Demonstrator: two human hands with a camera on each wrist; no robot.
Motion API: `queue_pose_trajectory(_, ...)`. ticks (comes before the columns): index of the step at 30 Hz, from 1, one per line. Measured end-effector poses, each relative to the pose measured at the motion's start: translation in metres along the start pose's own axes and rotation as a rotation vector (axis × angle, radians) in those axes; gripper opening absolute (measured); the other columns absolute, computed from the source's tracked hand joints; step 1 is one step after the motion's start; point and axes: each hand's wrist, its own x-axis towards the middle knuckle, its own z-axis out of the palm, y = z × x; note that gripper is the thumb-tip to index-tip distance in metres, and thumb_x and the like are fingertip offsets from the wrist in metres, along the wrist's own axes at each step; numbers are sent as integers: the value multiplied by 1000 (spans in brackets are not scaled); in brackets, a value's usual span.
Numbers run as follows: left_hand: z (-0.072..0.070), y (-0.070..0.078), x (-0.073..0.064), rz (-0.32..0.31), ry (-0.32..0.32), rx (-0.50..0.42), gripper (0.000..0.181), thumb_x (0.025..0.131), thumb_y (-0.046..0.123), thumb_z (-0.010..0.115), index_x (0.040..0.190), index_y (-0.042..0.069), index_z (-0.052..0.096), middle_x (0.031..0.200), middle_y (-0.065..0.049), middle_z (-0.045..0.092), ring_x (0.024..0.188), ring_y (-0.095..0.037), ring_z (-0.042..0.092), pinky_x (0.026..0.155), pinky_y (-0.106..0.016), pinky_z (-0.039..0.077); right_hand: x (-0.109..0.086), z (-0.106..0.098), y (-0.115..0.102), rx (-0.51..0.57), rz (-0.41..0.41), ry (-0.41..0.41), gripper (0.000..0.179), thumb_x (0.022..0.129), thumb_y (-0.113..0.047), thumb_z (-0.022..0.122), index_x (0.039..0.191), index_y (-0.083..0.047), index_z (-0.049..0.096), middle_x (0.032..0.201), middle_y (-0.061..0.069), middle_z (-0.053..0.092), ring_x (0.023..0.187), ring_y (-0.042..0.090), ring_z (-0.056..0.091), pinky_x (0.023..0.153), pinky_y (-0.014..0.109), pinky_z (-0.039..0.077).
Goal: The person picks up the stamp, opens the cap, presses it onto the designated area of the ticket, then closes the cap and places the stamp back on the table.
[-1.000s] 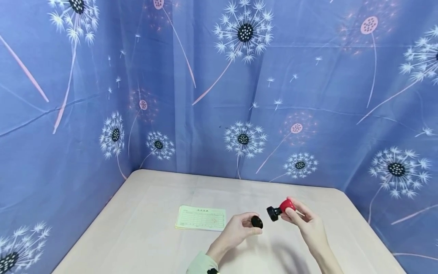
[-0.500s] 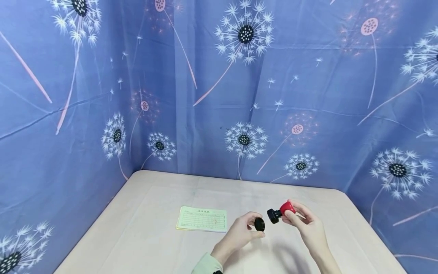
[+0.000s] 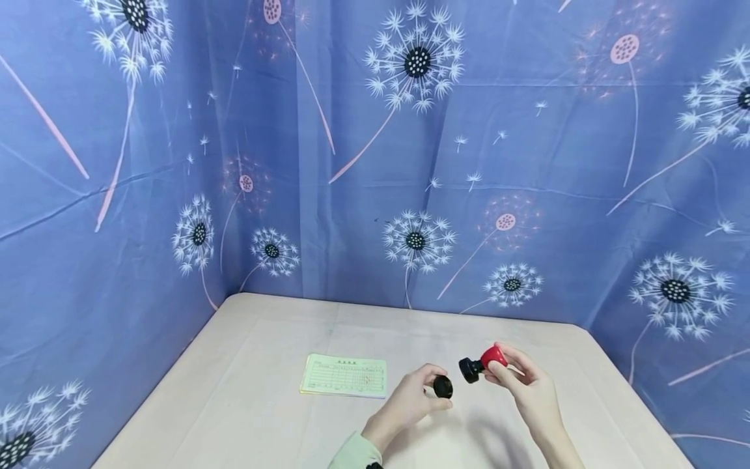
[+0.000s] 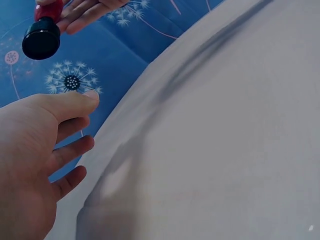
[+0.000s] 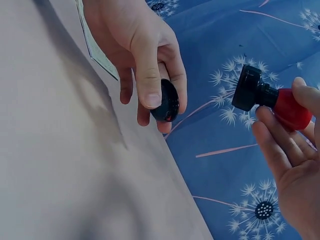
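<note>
In the head view my left hand [image 3: 407,400] pinches a round black cap [image 3: 443,387] between thumb and fingers. Opposite it, my right hand [image 3: 530,387] holds a stamp [image 3: 493,355] by its red, rounded handle. The stamp's wide black base [image 3: 469,370] points left toward the cap, with a small gap between them. Both things are off the table. From the right wrist, the cap [image 5: 167,102] shows tilted on its edge, apart from the stamp [image 5: 290,111]. In the left wrist view the stamp base [image 4: 41,40] faces the camera, and the cap is hidden behind the left hand [image 4: 30,145].
A pad of pale green printed forms [image 3: 343,376] lies flat on the light-coloured table [image 3: 246,417], left of the hands. Red marks show on its right part. A blue curtain [image 3: 351,247] with dandelion prints hangs behind the table and along its sides.
My left hand has shifted slightly to the right, and the cap in it has turned a little toward the stamp. The right hand has hardly moved.
</note>
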Motion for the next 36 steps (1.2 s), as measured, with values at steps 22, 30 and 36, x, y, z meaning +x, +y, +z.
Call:
queue_pose_trajectory(22,22,-4,10,103,-18,409,49,69,40,80,113,23,67,103,15,56,89,-4,40,80,-21,38,0,-2,5,-53,52,88,46,84,2,65,126,11,50,104,3,67,84,16,69,74,34,55)
queue_pose_trajectory(30,29,-8,10,176,-10,647,50,70,53,74,112,28,66,109,19,54,95,-3,40,86,-23,36,2,0,1,-62,72,80,46,84,0,66,126,9,50,102,4,67,84,15,69,75,34,55)
queue_pose_trajectory(36,33,-7,6,210,34,706,45,71,54,72,108,29,67,117,15,53,106,-7,40,92,-26,35,1,0,2,-50,48,63,45,84,2,65,125,12,50,102,6,67,84,14,69,75,34,55)
